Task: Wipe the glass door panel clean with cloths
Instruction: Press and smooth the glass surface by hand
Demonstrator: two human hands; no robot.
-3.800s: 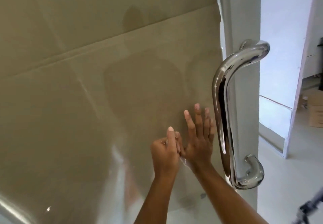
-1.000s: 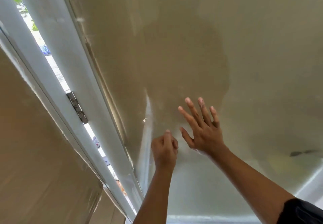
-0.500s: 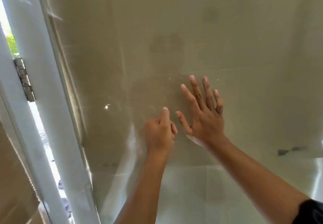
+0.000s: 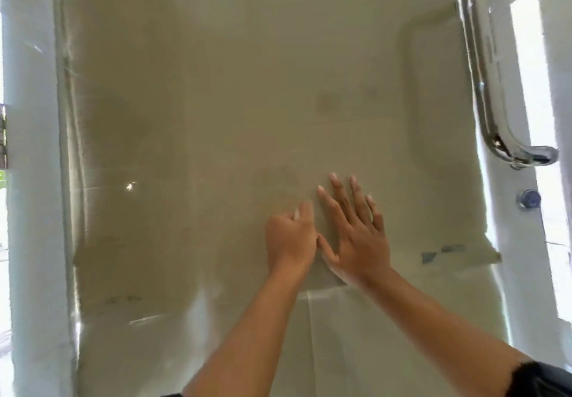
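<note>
Glass door panel (image 4: 340, 334), clear, set in a white painted frame (image 4: 34, 211), fills the view ahead. Nearest: two bare forearms (image 4: 247, 334) come up from the near edge. Left hand (image 4: 289, 238) against the pane, fingers curled in, thumb up; cannot tell whether it pinches anything. Right hand (image 4: 356, 235) just beside it, released, flat on the glass with fingers spread. Behind the pane, a beige sheet covering (image 4: 216, 87) with blue tape scraps (image 4: 442, 251) at its lower right. Far right: curved chrome pull handle (image 4: 492, 112).
</note>
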